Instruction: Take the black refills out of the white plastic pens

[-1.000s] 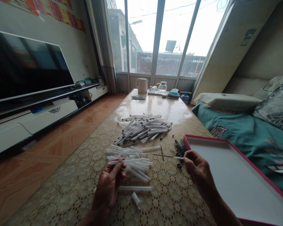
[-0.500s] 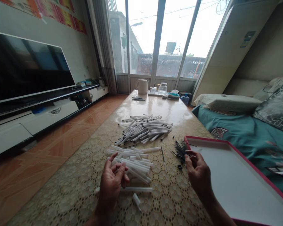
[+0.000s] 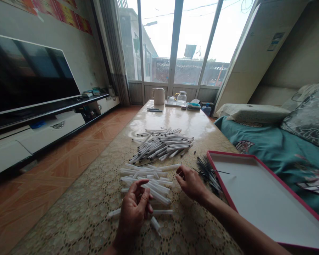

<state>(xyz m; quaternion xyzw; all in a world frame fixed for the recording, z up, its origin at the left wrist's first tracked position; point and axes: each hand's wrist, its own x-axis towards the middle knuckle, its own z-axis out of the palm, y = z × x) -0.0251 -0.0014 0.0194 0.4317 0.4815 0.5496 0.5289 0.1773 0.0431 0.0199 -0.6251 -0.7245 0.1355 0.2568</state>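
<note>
My left hand [image 3: 135,209] is palm up beside the white pen barrels [image 3: 156,191], its fingers loosely curled and apart, with nothing visible in them. My right hand [image 3: 190,182] reaches over the tablecloth at the right end of these barrels, fingertips drawn together; whatever they grip is hidden. Farther up the table lies a heap of white pens with dark ends [image 3: 162,145]. Thin dark pen refills [image 3: 208,173] are bunched right of my right hand, against the tray. A short white cap-like piece [image 3: 155,225] lies near my left hand.
A shallow white tray with a red rim [image 3: 231,153] stands at the table's right edge, one dark refill [image 3: 222,172] lying across its rim. At the far end are a kettle [image 3: 158,96], a glass jug [image 3: 181,97] and a tissue pack [image 3: 193,104]. A sofa [image 3: 266,141] borders the right side.
My right hand has moved left from the bunch of refills to the barrels, covering where a single refill lay. A dark refill now rests across the tray rim. My left hand has shifted slightly right.
</note>
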